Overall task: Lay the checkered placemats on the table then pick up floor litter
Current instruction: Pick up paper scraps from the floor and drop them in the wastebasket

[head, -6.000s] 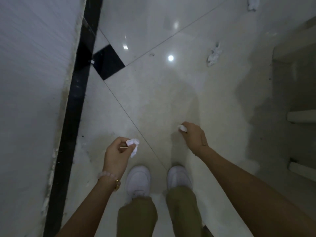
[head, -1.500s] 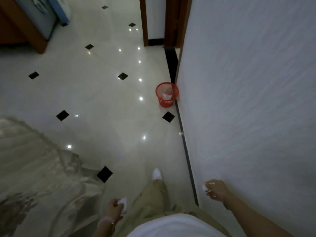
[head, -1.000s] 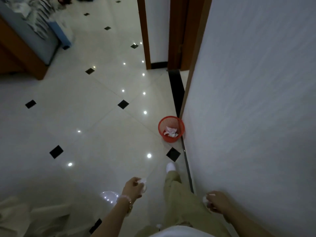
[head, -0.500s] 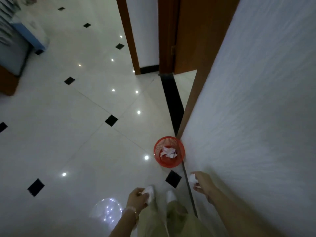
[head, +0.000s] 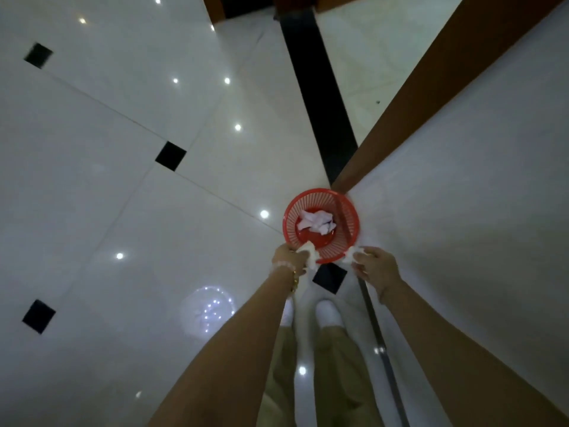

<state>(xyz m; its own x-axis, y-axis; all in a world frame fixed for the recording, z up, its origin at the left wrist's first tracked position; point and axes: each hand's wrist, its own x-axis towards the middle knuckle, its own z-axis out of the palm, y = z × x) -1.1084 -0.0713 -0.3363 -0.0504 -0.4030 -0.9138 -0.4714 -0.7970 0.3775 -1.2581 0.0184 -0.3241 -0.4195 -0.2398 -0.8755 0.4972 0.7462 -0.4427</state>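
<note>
Left hand (head: 289,261): fingers curled tight round the left wad (head: 311,256), which is crumpled white paper. The wad pokes out past your fingers at the bin's (head: 347,215) near rim and overlaps it in view. Can't tell if it touches.

Right hand (head: 374,266): thumb and fingertips pinch the right wad (head: 352,253), also white. It sits just beside the near-right rim, not over the mouth.

Both arms are stretched forward and down, hands level, one each side of the near rim.

The bin is red mesh, round and upright on the floor (head: 123,180), tight against the wall (head: 462,180) where the brown door frame (head: 415,97) ends. Crumpled paper (head: 317,221) lies on its bottom.

A black tile (head: 329,277) sits just this side of the bin, between your hands. Your white shoes (head: 329,312) stand side by side just behind it. There is a pale bead bracelet (head: 281,266) on your left wrist. The floor is glossy, with light spots across it.
</note>
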